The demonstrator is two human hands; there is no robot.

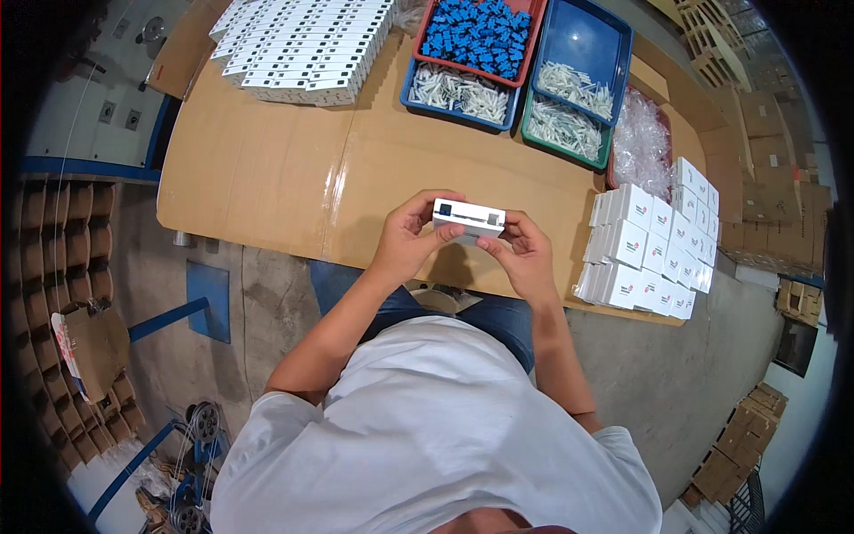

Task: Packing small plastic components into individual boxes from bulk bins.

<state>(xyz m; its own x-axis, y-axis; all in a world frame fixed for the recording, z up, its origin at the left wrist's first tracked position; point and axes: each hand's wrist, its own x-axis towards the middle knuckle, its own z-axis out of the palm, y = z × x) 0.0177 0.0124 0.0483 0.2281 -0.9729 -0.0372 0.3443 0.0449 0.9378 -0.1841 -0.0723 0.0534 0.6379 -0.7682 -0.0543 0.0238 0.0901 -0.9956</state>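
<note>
White shirt (427, 400) nearest, a person works at the edge of a cardboard-topped table (267, 178). Just over that edge, one white box (470, 229) is gripped between two hands and seems lifted off the surface: the left hand (405, 240) grasps its left end, the right hand (525, 254) its right, thumbs on the near side, other fingers curled around the ends. Its narrow face shows a dark square at one end and a grey one at the other. To the right, on the table's corner, stands a tall stack (649, 254) of white boxes with small printed marks. Beyond the hands sit trays: a red tray (535, 43) heaped with blue parts (476, 37), and blue and green ones holding white pieces (458, 92), with clear bags (639, 133) beside them. Off to the far left, many white boxes lie in close rows (302, 49), dark squares showing. I'd judge the work well under way, with this box unfinished and ample parts left; which group is done and which is waiting, I cannot tell.
</note>
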